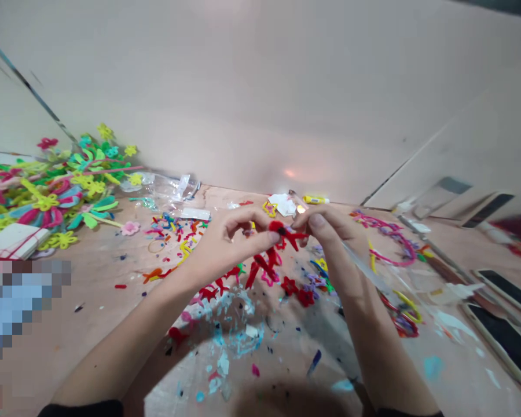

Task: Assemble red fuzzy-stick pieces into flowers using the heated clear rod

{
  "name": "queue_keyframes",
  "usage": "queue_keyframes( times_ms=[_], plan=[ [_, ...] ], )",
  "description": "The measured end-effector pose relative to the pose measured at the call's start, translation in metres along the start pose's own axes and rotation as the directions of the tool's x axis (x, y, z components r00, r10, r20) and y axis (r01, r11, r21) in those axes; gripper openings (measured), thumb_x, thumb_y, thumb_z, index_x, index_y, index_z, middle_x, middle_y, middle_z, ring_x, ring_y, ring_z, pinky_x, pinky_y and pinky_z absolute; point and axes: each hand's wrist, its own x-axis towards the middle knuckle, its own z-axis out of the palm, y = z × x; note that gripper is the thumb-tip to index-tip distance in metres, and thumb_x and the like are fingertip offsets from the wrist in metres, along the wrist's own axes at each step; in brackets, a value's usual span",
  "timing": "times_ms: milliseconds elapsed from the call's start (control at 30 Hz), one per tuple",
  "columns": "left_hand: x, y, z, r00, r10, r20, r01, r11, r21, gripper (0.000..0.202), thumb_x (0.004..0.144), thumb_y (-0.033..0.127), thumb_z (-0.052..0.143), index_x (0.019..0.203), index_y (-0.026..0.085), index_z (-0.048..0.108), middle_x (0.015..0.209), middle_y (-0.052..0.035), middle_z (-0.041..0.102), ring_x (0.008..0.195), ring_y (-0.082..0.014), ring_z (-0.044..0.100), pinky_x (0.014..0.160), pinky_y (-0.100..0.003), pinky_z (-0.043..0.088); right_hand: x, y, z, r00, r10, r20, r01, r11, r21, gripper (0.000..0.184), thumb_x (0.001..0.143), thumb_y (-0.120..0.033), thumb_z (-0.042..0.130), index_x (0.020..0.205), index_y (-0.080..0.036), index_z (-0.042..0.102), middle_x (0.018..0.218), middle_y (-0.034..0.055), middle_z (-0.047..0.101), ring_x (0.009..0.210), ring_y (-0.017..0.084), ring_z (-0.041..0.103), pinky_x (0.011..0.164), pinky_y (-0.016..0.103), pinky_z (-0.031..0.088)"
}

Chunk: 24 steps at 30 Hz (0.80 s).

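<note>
Pinched between the thumb and fingers of my left hand is a small red pipe-cleaner figure with a dark spot on it and forked ends pointing right. My right hand has its thumb and fingers closed at those forked ends; the exact contact is partly hidden. Below both hands lie several more red pipe-cleaner pieces. Two red pipe-cleaner flowers rest nearer to me, and a pink star-shaped outline lies beside them.
A heap of yellow, green and pink pipe-cleaner flowers fills the left. Coloured scraps litter the table. A yellow tube lies at the back wall. To the right are a pink pipe-cleaner loop, a nozzled bottle and phone-like dark slabs.
</note>
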Motion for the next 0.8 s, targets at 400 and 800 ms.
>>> queue_keyframes(
  times_ms=[400,800],
  plan=[
    [-0.012,0.013,0.003,0.971,0.212,0.107,-0.223,0.971,0.093,0.017,0.080,0.008,0.068,0.079,0.025,0.069,0.079,0.0026,0.066,0.080,-0.0135,0.060,0.077,-0.032,0.046,0.001,0.004,-0.006,0.999,0.033,0.029,-0.031,0.998,-0.048,0.027,0.096,-0.041,0.054,0.080,-0.022,0.065,0.072,-0.0005,0.061,0.066,0.015,0.055,0.061,0.028,0.041],
    [-0.010,0.014,0.001,0.965,0.219,0.142,-0.234,0.968,0.093,0.016,0.081,0.008,0.068,0.079,0.024,0.070,0.078,0.0017,0.066,0.078,-0.0134,0.060,0.076,-0.031,0.046,0.001,0.000,-0.006,0.999,0.025,0.042,-0.021,0.996,-0.087,0.024,0.096,-0.038,0.055,0.080,-0.023,0.065,0.069,-0.0012,0.061,0.065,0.014,0.055,0.062,0.028,0.041]
  ],
)
